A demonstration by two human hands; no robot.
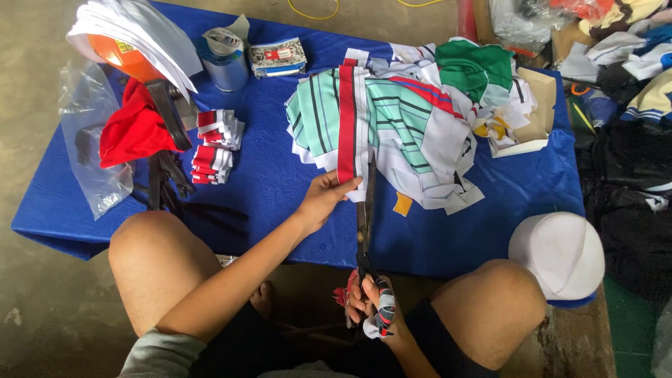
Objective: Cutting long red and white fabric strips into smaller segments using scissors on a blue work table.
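While pinching the lower end of the red strip (346, 119) between thumb and fingers, left hand (323, 197) closed on the cloth, holding it at the near edge of the fabric pile (413, 126). Right hand (371, 304) down between the knees, clamped around the cloth-wrapped handles of the long scissors (364, 217), blades pointing up alongside the strip's right edge, tips at the white border. Seemingly mid-cut along that edge, trimming red from white. Calls for a taut strip and blades kept parallel to the seam. Further out on the blue table (280, 182): stacks of folded red-and-white pieces (213, 147) to the left, a tin can (227, 59) beyond, a white cap (556, 252) by the right knee.
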